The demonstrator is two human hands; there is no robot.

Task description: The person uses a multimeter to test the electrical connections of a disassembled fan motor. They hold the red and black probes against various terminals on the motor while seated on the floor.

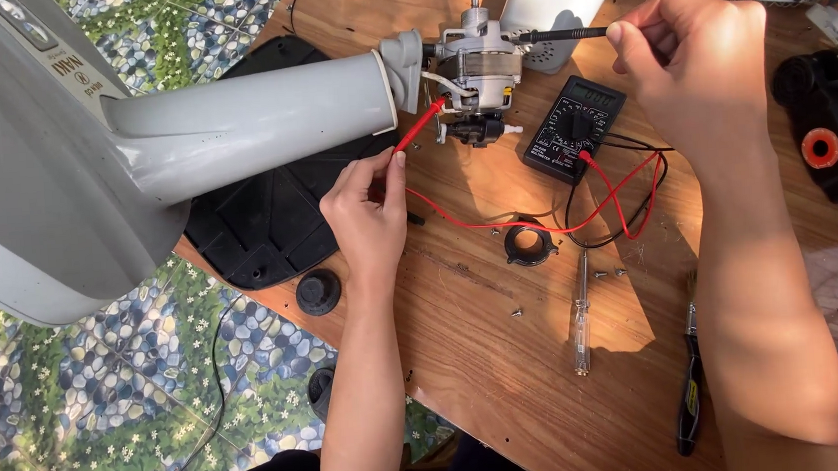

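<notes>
My left hand [367,210] pinches the thin red probe [419,127] against the grey fan motor [475,72] just above it, while my right hand [694,59] pinches the slim black probe [562,35].

- Table [504,356]: bare wood, matt, scuffed and stained, grain visible.
- Fan stand [237,120]: smooth grey plastic with a soft sheen.
- Motor [481,67]: bare metal, dull silver, with a shiny steel shaft on top.
- Red probe [419,127], pinched in the left hand [369,214]: glossy plastic.
- Black probe [562,35], pinched in the right hand [694,63]: matt ribbed plastic.
- Multimeter [572,127]: matt black plastic case; leads are smooth rubbery insulation, red and black.
- Base plate [272,215]: matt black plastic, ribbed.
- Screwdriver [580,318]: clear glossy plastic handle, metal shank.
- Floor [90,411]: glossy pebble-pattern tile.
</notes>
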